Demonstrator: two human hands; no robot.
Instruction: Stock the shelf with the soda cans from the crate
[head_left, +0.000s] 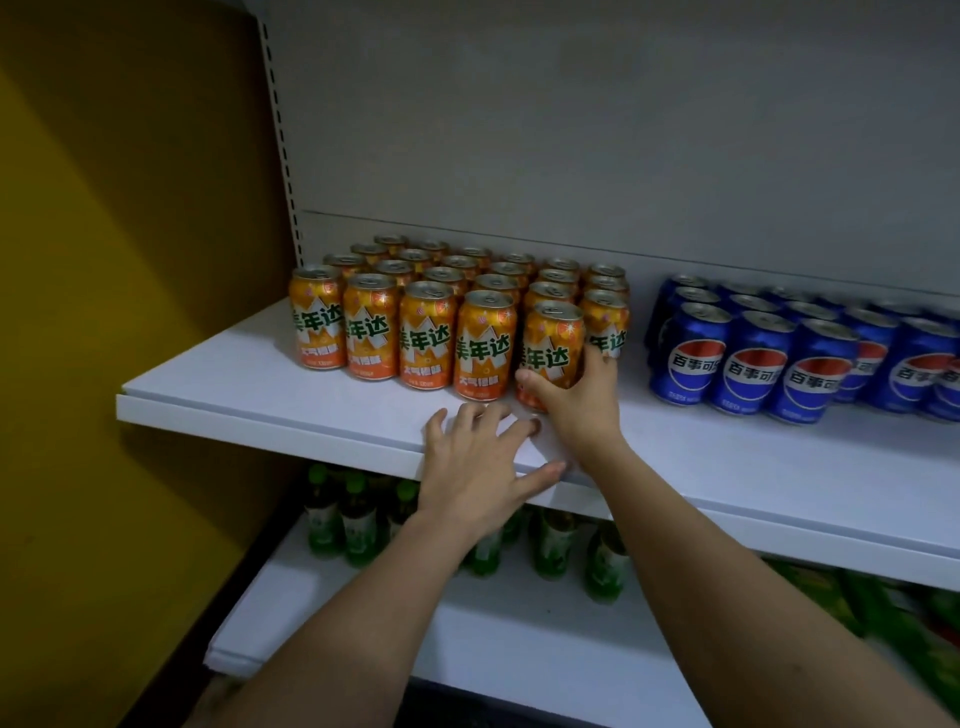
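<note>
Several orange soda cans stand in rows on the white shelf. My right hand is wrapped around one orange can at the front right of that block, upright on the shelf beside its neighbours. My left hand rests flat on the shelf's front edge just left of it, fingers spread and holding nothing. The crate is not in view.
Several blue cola cans stand in rows to the right on the same shelf, a narrow gap apart from the orange ones. Green bottles fill the lower shelf. A yellow wall borders the left; the grey back panel rises behind.
</note>
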